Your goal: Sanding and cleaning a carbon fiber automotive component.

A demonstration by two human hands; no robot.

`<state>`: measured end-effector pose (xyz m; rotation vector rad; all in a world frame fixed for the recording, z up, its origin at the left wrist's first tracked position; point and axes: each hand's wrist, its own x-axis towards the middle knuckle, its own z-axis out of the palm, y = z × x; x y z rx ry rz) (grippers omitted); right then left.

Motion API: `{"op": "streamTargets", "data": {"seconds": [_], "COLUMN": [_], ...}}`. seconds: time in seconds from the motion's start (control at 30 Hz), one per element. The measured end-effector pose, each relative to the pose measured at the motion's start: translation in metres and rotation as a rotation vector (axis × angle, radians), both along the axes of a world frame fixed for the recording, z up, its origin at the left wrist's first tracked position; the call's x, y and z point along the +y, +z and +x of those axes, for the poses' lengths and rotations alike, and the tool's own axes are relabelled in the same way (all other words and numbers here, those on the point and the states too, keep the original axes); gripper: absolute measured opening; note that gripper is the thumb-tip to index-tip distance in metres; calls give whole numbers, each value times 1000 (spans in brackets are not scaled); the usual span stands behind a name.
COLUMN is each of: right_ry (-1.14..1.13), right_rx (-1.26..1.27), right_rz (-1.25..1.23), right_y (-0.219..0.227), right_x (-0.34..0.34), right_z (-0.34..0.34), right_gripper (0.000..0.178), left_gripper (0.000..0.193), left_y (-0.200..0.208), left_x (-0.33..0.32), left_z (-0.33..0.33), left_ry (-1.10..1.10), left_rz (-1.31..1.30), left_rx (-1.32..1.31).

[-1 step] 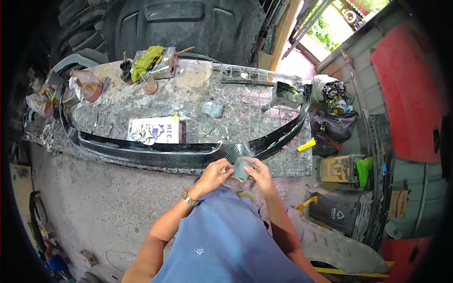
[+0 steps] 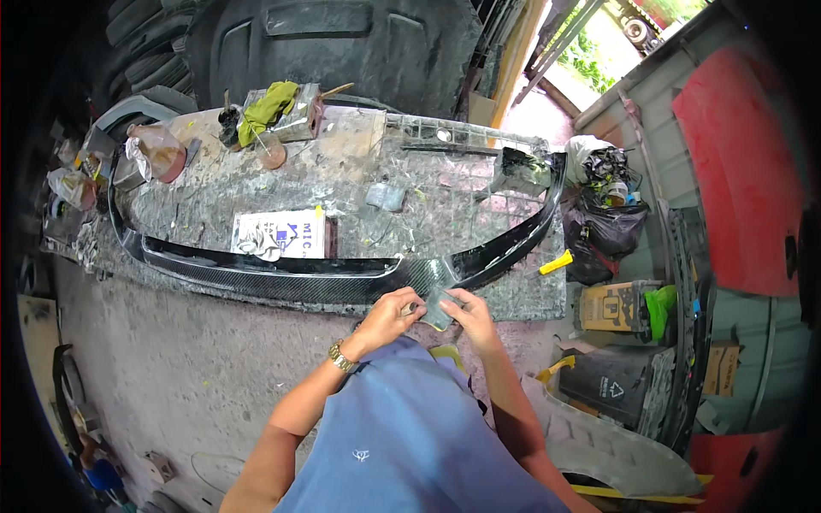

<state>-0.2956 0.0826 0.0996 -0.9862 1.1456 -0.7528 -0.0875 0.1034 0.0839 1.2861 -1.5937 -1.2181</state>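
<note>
Item: small grey-green sheet (image 2: 437,313), held between two bare hands just at the near edge of the long curved part; whether it touches that part cannot be told.

Left hand (image 2: 386,318): fingers curled together, tips and thumb pinching the sheet's left edge; metal-banded wristwatch (image 2: 341,357) at the wrist.

Right hand (image 2: 473,320): thumb and forefinger pinching the sheet's right side; the state of the other fingers cannot be told.

Long curved part (image 2: 265,284): black, woven pattern, lying along the near side of the worktable (image 2: 329,184), ends bending away from the person.

Within the curve: white printed box (image 2: 301,229), crumpled pale cloth (image 2: 260,244) on it; grey pad (image 2: 385,197) beyond.

Far side of worktable: yellow-green cloth (image 2: 267,111).

Right-hand edge: yellow tool (image 2: 556,262).
</note>
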Motion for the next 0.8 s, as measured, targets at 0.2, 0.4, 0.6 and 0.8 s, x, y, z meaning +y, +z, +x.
{"op": "streamTargets", "data": {"seconds": [0.2,0.4,0.6,0.8], "right_ry": [61,314,463,423], "right_rx": [-199,-93,-121,-229], "right_rz": [215,209,163,344], "right_y": [-4,-9,-22,-6], "right_x": [-11,-24,-47,-35], "right_z": [-14,-38,-63,-63], "right_gripper": [27,26,29,27], "left_gripper": [17,20,62,85], "left_y": [1,3,39,31], "left_x": [4,17,25,34], "left_z": [-13,-36,-64,-89], "left_ry": [172,374,209,250], "left_rz": [7,108,-303,-113], "left_rx": [111,24,-536,-628]}}
